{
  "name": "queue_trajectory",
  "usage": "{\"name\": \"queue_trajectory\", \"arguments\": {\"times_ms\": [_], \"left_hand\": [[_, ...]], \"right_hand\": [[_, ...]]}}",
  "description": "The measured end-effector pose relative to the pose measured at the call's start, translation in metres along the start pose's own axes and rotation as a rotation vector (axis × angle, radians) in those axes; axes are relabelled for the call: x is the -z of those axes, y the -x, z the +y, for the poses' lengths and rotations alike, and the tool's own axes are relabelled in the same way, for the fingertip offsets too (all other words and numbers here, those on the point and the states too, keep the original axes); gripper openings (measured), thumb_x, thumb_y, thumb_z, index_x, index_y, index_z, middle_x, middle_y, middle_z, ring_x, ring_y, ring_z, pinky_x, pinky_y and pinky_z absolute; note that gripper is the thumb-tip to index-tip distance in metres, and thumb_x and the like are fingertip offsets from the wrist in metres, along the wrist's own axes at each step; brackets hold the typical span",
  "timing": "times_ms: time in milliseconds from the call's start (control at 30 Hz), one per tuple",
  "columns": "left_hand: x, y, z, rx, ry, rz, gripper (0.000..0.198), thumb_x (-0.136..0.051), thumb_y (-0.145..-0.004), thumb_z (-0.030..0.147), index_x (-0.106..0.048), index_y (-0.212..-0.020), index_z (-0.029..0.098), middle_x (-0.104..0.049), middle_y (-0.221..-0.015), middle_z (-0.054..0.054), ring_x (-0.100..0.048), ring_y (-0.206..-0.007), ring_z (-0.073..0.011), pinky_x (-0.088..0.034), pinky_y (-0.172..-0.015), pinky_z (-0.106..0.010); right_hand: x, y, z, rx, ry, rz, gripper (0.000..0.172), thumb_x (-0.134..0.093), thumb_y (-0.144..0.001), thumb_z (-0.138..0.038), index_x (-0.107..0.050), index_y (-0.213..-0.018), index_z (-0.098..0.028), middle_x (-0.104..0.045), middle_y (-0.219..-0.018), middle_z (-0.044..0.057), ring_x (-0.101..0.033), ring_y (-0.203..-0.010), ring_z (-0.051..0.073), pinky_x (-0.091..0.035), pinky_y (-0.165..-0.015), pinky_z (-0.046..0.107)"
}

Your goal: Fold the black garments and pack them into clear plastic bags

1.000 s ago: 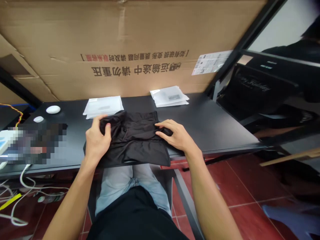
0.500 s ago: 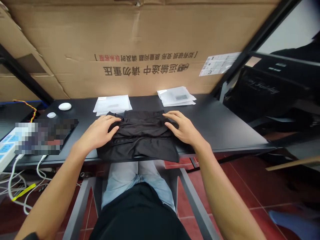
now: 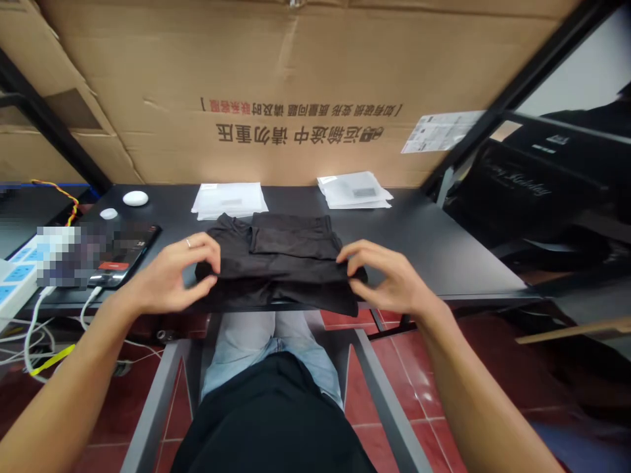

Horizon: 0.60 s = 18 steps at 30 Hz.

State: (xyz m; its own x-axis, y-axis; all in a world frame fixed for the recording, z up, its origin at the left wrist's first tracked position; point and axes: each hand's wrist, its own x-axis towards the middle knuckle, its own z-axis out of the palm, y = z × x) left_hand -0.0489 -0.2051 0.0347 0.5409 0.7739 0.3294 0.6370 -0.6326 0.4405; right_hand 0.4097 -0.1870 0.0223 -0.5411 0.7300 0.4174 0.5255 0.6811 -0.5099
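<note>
**Q: What sits at the centre of the view?**

A: A folded black garment lies on a black table. It rests at the table's near edge, and its front fold droops slightly over that edge, above the person's lap.

**Q: What are the hands doing?**

A: They are on either side of the garment, well apart. The left hand, with a ring on one finger, is curled, its thumb and fingers pinching the garment's left edge. The right hand is curved the same way, pinching the right edge.

**Q: What else is on the table?**

A: Beyond the garment, two clear plastic packets lie near the far edge, the left packet well apart from the right packet. Further left are two white ovals, one larger and one smaller. Nearer the left edge, a device is too blurred to identify. It lies just beside a power strip.

**Q: And past the table?**

A: A cardboard sheet printed with Chinese characters stands behind it, with a paper label at its right. Below the table are the person's jeans and a red tile floor.
</note>
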Motion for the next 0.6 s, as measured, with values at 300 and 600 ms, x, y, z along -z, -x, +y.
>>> {"name": "queue_trajectory", "arguments": {"times_ms": [300,600], "left_hand": [[-0.011,-0.044,0.0,0.077,-0.111,0.037,0.023,-0.068,-0.105,0.045,-0.078,-0.115,0.027,-0.077,-0.1,-0.004,-0.072,-0.084,-0.0223,-0.058,-0.081,-0.036],[-0.04,-0.111,-0.01,-0.033,-0.303,-0.229,0.011,-0.07,-0.094,0.025,-0.079,-0.099,0.029,-0.083,-0.115,-0.008,-0.078,-0.107,-0.0305,-0.06,-0.091,-0.039]], "right_hand": [[0.004,0.001,0.014,-0.095,-0.018,0.042,0.022,-0.073,-0.108,-0.052,-0.078,-0.104,-0.031,-0.088,-0.12,0.009,-0.084,-0.111,0.033,-0.068,-0.107,0.053],[0.002,-0.048,0.063,0.085,0.158,-0.169,0.01,-0.074,-0.098,-0.036,-0.082,-0.099,-0.03,-0.087,-0.123,0.01,-0.079,-0.132,0.039,-0.063,-0.118,0.062]]}}
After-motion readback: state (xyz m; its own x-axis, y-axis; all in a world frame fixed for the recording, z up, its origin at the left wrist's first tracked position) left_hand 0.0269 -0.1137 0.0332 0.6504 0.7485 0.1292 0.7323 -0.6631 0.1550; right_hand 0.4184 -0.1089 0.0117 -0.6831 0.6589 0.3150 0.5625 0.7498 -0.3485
